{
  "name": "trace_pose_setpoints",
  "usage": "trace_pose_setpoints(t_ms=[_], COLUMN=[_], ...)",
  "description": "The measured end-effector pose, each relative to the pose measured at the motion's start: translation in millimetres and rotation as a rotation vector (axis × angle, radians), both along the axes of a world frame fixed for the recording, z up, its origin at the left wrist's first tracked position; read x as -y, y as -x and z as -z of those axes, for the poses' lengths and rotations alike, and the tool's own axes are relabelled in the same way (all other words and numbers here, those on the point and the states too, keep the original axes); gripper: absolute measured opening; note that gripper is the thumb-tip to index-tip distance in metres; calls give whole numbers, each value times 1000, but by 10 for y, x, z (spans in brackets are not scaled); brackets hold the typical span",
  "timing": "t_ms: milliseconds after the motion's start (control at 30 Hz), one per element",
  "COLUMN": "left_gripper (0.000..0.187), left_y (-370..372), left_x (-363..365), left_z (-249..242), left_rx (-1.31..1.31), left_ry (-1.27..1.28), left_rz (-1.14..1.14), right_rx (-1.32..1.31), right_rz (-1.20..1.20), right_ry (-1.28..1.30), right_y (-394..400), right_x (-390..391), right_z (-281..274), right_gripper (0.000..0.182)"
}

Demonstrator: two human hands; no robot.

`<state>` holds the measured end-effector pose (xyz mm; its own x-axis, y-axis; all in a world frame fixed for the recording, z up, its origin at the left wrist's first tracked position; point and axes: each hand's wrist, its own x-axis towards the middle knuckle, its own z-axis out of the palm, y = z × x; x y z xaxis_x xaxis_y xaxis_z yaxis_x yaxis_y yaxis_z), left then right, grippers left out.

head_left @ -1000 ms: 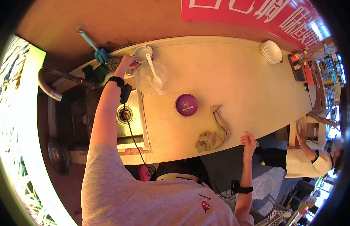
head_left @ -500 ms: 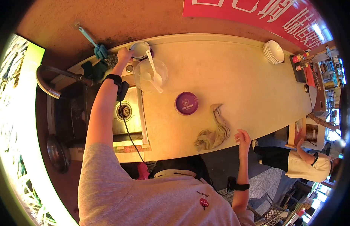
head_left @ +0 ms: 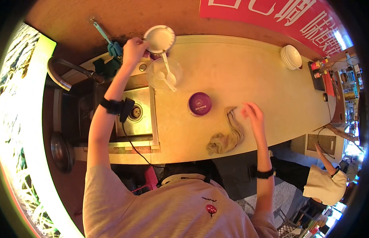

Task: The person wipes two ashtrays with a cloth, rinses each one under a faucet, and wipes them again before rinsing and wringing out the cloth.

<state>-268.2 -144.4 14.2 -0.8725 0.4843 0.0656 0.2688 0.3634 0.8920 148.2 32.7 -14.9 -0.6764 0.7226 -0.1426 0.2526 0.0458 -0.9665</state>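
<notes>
My left hand [head_left: 135, 51] is closed on the edge of a white round bowl [head_left: 160, 39], raised with its inside facing me. Part of a purple container [head_left: 155, 56] shows beneath it. Just below, a clear plastic bowl [head_left: 156, 81] stands on the counter with white spoons [head_left: 167, 68] in it and across its rim. A purple round tub [head_left: 200, 104] with pale print sits mid-counter. Over the counter's near side hovers my right hand [head_left: 254, 115], fingers loosely bent and apart, holding nothing. A crumpled grey-beige rag [head_left: 228, 139] lies beside it.
To the left are a metal sink [head_left: 143, 95] and a curved faucet [head_left: 59, 75]. A blue-handled brush [head_left: 109, 41] leans on the wall. Stacked white bowls [head_left: 291, 57] stand at the far right. Another person [head_left: 325, 182] is beyond the counter's right end.
My left hand has lifted the white bowl up from the counter by the wall, tilting it toward me. My right hand has risen from the counter's near edge to above it.
</notes>
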Motion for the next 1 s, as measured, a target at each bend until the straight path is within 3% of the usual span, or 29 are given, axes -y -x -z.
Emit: trace_pose_setpoints(t_ms=[67, 200, 300, 500, 700, 767, 867, 1000], left_gripper=[20, 17, 14, 21, 22, 26, 31, 36], left_y=[-398, -1077, -1424, -1567, -256, 428, 915, 985], left_x=[-67, -194, -266, -322, -173, -50, 5, -104], left_z=[-107, -56, -32, 161, 366, 881, 1265, 1478], left_rx=[14, 15, 81, 218, 156, 95, 60, 363], left_ry=[-5, -35, 9, -91, 23, 223, 601, 441], left_rz=[94, 229, 247, 382, 208, 149, 192, 108], right_rx=[4, -186, -187, -84, -34, 24, 98, 161], right_rz=[-128, -273, -308, -122, 23, 6, -4, 44], right_ry=[84, 295, 303, 271, 397, 419, 454, 472], right_y=[393, 953, 1143, 1185, 1167, 1132, 1135, 1218], right_x=[58, 264, 289, 130, -179, -314, -403, -432], right_z=[-200, -437, -459, -107, 184, 381, 565, 796], right_gripper=[22, 48, 48, 35, 28, 31, 41, 55])
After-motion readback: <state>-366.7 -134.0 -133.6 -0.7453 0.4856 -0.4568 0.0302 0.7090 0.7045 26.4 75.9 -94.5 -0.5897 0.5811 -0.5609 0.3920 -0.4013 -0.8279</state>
